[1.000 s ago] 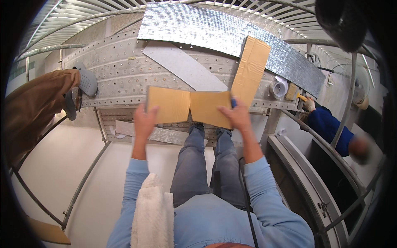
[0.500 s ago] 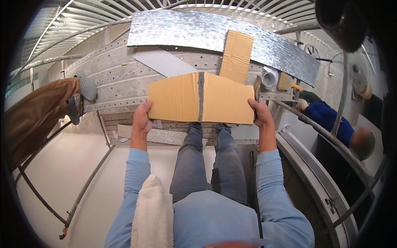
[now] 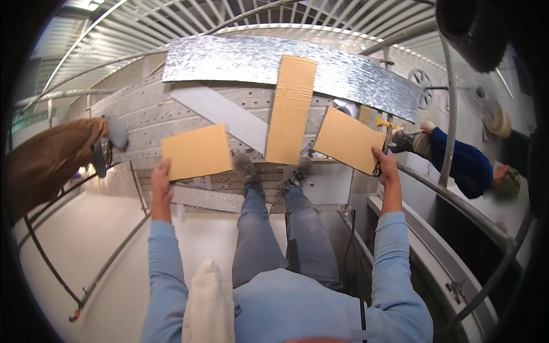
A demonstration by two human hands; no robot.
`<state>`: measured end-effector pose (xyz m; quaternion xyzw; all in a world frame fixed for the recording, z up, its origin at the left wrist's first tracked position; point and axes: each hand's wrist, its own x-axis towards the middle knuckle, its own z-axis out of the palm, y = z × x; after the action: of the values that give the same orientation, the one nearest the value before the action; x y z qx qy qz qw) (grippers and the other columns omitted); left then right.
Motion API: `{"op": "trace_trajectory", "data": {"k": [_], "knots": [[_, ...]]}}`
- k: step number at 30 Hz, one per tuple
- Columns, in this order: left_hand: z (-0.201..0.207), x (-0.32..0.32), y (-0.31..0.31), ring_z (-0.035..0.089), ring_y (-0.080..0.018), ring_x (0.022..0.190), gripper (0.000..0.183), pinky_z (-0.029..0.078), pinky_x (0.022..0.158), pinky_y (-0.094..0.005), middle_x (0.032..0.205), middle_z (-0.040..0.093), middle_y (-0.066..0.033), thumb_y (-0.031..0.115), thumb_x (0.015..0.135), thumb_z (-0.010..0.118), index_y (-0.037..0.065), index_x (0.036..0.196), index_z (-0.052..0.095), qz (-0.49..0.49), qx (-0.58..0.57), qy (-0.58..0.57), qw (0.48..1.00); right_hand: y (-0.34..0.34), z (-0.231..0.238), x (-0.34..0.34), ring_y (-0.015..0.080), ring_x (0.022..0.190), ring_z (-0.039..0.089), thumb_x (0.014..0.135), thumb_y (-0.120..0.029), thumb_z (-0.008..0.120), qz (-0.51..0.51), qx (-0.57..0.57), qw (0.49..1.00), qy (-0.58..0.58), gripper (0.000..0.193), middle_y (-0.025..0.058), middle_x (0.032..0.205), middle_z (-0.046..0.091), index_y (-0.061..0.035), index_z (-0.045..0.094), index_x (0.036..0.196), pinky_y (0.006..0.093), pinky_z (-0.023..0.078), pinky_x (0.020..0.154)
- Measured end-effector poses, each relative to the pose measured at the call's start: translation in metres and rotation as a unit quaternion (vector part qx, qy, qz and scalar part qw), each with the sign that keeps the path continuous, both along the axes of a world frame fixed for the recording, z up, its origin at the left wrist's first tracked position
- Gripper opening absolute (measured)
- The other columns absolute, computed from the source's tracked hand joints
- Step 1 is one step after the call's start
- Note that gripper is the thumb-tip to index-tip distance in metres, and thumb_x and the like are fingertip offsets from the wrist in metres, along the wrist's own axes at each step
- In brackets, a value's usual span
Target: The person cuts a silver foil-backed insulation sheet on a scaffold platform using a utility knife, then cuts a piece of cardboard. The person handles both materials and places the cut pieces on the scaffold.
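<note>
- While two separate cardboard pieces are held apart, each hand is closed on its own piece: left hand (image 3: 162, 182) pinches the lower left edge of the left cardboard square (image 3: 196, 151), left of centre.
- Right hand (image 3: 385, 166) is clamped on the right edge of the right cardboard square (image 3: 349, 139), right of centre; a thin dark tool seems gripped along with it, kind cannot be told.
- Change noted: half a second ago one joined panel with a dark centre seam was held between both hands; now the halves are parted, well apart. Judged: the split along the seam is done and two pieces are in hand.
- Between the halves, a long cardboard strip (image 3: 292, 108) is seen lying upright in the frame, across the silver foil sheet (image 3: 274, 60) at upper centre.
- A grey flat strip (image 3: 220, 114) lies diagonally on the perforated metal platform (image 3: 143, 117), below the foil.
- The person's own shoes (image 3: 246, 167) are planted at the platform edge, centre frame.
- Others nearby: a brown-trousered leg (image 3: 51, 160) at left, a blue-sleeved person (image 3: 460, 163) at right.
</note>
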<state>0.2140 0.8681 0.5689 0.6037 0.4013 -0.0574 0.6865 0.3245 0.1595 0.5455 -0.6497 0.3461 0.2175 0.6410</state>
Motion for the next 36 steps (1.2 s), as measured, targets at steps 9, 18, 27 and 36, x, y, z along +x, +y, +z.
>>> {"op": "trace_trajectory", "data": {"k": [9,18,27,36], "knots": [[-0.011,0.01,-0.131,0.068,-0.0171,0.103,0.033,0.056,0.089,-0.0329,0.118,0.07,-0.0066,0.028,0.106,0.058,0.002,0.128,0.06,0.035,-0.155,-0.051,0.986,0.08,-0.07,0.044,0.005,0.048,0.046,0.092,-0.037,0.078,-0.002,-0.051,0.998,-0.043,0.039,-0.0004,0.083,0.069,-0.0069,0.066,0.113,0.0245,0.039,0.044],[-0.01,-0.002,-0.19,0.068,-0.0174,0.105,0.028,0.057,0.087,-0.0354,0.12,0.069,-0.0055,0.026,0.106,0.059,0.008,0.128,0.058,0.04,-0.142,-0.055,0.988,0.181,0.019,0.006,0.0044,0.052,0.048,0.092,-0.031,0.078,0.122,0.193,0.974,0.003,0.052,0.0044,0.101,0.076,-0.0015,0.061,0.131,0.0225,0.042,0.043],[0.017,-0.036,-0.24,0.064,-0.022,0.12,0.041,0.053,0.103,-0.0379,0.132,0.063,-0.011,0.013,0.103,0.061,0.0,0.139,0.048,-0.064,-0.171,-0.003,0.983,0.192,0.012,0.001,0.0081,0.052,0.049,0.093,-0.029,0.077,0.203,0.105,0.973,-0.027,0.042,-0.0009,0.079,0.063,-0.0045,0.063,0.124,0.0256,0.04,0.046],[0.018,-0.039,-0.264,0.059,-0.0266,0.129,0.047,0.05,0.108,-0.0432,0.144,0.055,-0.0126,0.01,0.105,0.053,0.004,0.15,0.039,0.073,-0.287,-0.056,0.953,0.178,-0.001,0.001,0.0067,0.052,0.05,0.096,-0.04,0.072,0.046,0.145,0.987,0.054,0.037,0.0011,0.08,0.064,-0.0057,0.068,0.111,0.0264,0.04,0.045]]}}
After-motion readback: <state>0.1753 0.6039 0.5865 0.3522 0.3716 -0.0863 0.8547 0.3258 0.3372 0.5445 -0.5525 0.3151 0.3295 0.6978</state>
